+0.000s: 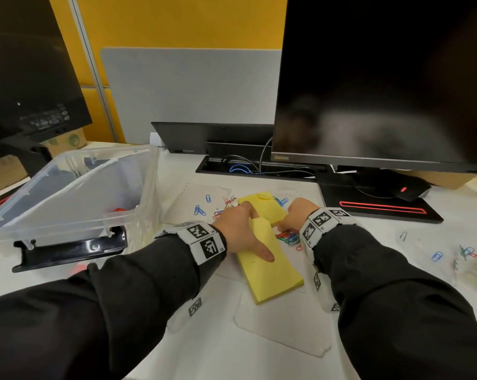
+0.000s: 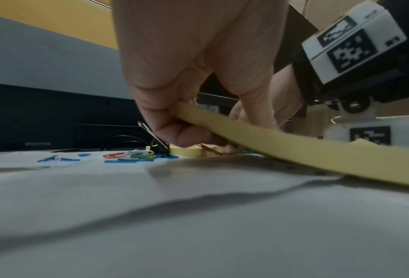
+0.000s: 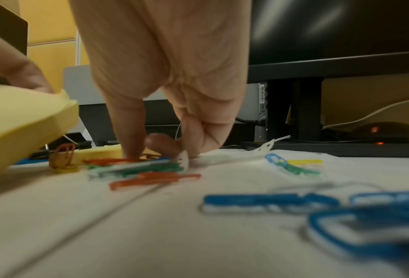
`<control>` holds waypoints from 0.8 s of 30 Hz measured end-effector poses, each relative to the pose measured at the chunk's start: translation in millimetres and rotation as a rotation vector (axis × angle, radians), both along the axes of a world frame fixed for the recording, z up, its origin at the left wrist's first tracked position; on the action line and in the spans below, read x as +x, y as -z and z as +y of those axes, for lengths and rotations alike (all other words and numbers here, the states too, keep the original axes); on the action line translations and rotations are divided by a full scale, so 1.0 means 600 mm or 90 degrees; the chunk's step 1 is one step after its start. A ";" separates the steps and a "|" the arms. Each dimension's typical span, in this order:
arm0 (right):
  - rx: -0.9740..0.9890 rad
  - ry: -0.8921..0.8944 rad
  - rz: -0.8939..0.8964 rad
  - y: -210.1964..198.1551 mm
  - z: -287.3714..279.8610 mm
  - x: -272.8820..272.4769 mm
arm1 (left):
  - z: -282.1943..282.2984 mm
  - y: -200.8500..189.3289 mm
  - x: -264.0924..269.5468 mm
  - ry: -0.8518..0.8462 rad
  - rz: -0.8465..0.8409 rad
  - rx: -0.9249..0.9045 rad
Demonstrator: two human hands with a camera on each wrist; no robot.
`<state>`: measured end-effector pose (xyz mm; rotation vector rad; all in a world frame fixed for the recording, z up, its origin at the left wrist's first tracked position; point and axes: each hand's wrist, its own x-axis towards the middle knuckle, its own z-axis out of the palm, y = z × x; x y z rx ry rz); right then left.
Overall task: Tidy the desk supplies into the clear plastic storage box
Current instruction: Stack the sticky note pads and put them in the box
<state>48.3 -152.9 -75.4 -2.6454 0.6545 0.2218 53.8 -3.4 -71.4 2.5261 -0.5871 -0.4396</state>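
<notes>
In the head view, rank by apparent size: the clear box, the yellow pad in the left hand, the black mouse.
1. Clear box
2. Yellow pad
3. Black mouse, though it lies farther off.

The head view looks steeply down from above onto the desk (image 1: pixel 259 352), both forearms reaching forward below it. The left wrist view sits almost on the desktop, facing forward past the left hand (image 2: pixel 186 75) (the right wrist band shows at its right edge). The right wrist view sits equally low and close. All three share the yellow pad (image 1: pixel 270 270) and scattered paper clips (image 3: pixel 151 169)
</notes>
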 end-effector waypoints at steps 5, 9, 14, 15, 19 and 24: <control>0.014 0.020 -0.046 -0.006 0.012 0.011 | 0.000 0.001 0.000 -0.005 -0.010 -0.043; -0.033 0.009 -0.025 -0.006 0.020 0.019 | 0.003 0.000 0.002 -0.026 -0.011 -0.069; -0.027 -0.001 -0.003 -0.007 0.014 0.019 | 0.003 -0.002 0.001 -0.040 -0.026 -0.103; -0.023 0.000 0.006 -0.008 0.014 0.017 | 0.003 -0.002 0.001 -0.043 -0.028 -0.103; -0.003 0.004 0.030 -0.011 0.017 0.012 | 0.004 -0.001 0.001 -0.071 -0.034 -0.072; 0.063 0.012 -0.029 -0.020 0.024 0.016 | 0.006 -0.006 0.002 -0.115 -0.016 -0.020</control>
